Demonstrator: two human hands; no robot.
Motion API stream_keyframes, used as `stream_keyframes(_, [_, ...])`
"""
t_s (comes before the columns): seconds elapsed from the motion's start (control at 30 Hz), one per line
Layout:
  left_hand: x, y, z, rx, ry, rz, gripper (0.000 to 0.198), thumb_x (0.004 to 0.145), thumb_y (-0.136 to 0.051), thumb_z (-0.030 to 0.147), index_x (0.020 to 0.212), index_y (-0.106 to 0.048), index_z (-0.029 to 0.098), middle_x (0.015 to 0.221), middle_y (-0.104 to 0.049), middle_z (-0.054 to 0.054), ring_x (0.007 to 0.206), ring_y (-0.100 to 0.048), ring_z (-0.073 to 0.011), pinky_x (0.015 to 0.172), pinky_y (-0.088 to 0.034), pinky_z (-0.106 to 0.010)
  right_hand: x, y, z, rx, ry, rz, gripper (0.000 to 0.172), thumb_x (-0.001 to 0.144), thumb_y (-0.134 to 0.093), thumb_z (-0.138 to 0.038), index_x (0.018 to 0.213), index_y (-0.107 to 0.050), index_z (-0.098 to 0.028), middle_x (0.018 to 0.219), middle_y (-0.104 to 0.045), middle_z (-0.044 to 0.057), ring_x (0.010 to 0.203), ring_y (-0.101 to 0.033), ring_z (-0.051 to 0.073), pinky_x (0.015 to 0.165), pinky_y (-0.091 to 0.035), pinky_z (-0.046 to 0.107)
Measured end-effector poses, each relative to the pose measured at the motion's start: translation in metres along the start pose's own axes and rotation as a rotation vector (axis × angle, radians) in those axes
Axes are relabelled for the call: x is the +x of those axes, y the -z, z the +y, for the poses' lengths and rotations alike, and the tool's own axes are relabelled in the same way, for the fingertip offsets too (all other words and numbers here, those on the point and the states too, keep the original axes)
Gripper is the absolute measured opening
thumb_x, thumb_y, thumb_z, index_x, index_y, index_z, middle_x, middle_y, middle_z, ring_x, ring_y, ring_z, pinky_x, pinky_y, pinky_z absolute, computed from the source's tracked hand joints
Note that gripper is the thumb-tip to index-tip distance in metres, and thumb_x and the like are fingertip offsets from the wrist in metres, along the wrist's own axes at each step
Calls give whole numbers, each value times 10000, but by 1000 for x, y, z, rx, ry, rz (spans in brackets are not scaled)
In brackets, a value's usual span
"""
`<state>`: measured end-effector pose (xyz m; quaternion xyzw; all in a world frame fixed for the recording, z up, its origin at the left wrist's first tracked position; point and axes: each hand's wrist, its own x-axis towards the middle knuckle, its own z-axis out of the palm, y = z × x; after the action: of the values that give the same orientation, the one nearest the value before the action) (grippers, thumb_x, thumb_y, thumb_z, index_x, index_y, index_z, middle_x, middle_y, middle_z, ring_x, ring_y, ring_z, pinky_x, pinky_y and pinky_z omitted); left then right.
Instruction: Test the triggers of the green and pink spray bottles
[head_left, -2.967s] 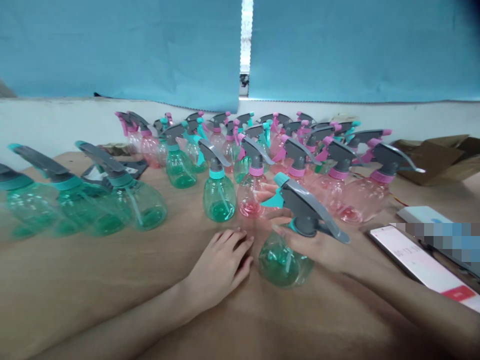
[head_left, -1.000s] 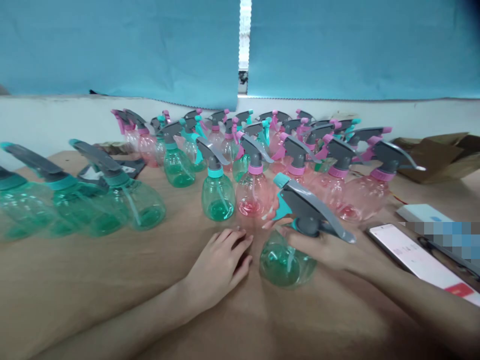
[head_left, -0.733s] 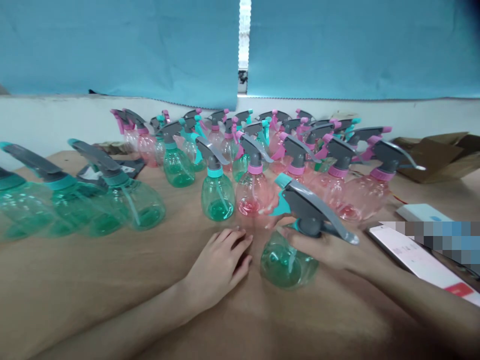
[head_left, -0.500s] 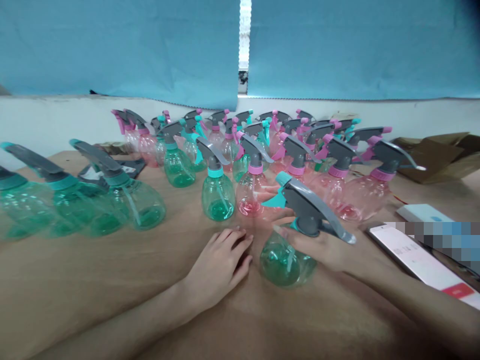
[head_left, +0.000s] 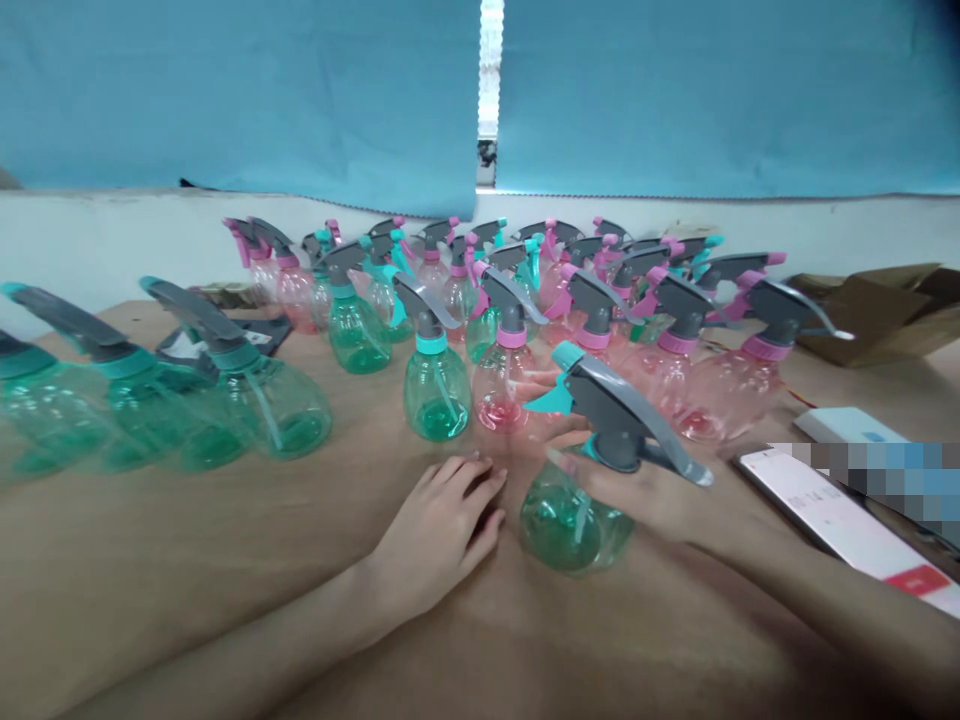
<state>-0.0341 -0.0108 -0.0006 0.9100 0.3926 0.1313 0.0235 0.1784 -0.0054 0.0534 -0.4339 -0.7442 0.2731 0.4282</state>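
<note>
My right hand [head_left: 645, 490] is wrapped round the neck of a green spray bottle [head_left: 574, 515] with a grey trigger head and teal nozzle [head_left: 622, 420]; the bottle stands on the brown table [head_left: 225, 560]. My left hand [head_left: 439, 530] lies flat on the table just left of that bottle, fingers stretched out, holding nothing. Directly behind stand another green spray bottle [head_left: 436, 385] and a pink spray bottle [head_left: 506, 380].
Several green and pink spray bottles crowd the back of the table [head_left: 600, 290]; three green ones [head_left: 255, 390] stand at the left. A phone [head_left: 847, 520] and a white box [head_left: 847, 425] lie at the right, with brown cardboard [head_left: 870, 315] behind. Blue curtains hang beyond.
The trigger head in my right hand swung slightly right and back; the bottle stays in place. My left hand has not moved.
</note>
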Motion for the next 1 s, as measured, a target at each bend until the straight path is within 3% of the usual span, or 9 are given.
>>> stream_keyframes(0.6, [0, -1, -1, -19, -20, 48, 325, 932, -460, 228, 1238, -545, 159, 1201, -599, -109, 1139, -520, -268, 944, -443, -444, -3, -2, 12, -145, 4, 61, 278, 805, -522, -491, 735, -676, -270, 852, -702, 27, 797, -675, 217, 705, -590, 367])
stream_keyframes(0.87, [1, -1, -2, -23, -20, 48, 324, 919, -486, 213, 1229, -549, 145, 1194, -601, -111, 1130, -527, -269, 940, -450, -441, 0, 1, 3, -161, -11, 28, 205, 789, -531, -425, 726, -651, -272, 833, -695, 20, 780, -671, 209, 688, -593, 358])
stream_keyframes(1.0, [0, -1, -1, -23, -20, 57, 316, 930, -463, 221, 1228, -553, 164, 1196, -604, -105, 1130, -528, -267, 942, -447, -443, 0, 1, 5, -160, -5, 50, 247, 790, -521, -468, 709, -657, -278, 823, -697, 19, 791, -675, 212, 703, -590, 353])
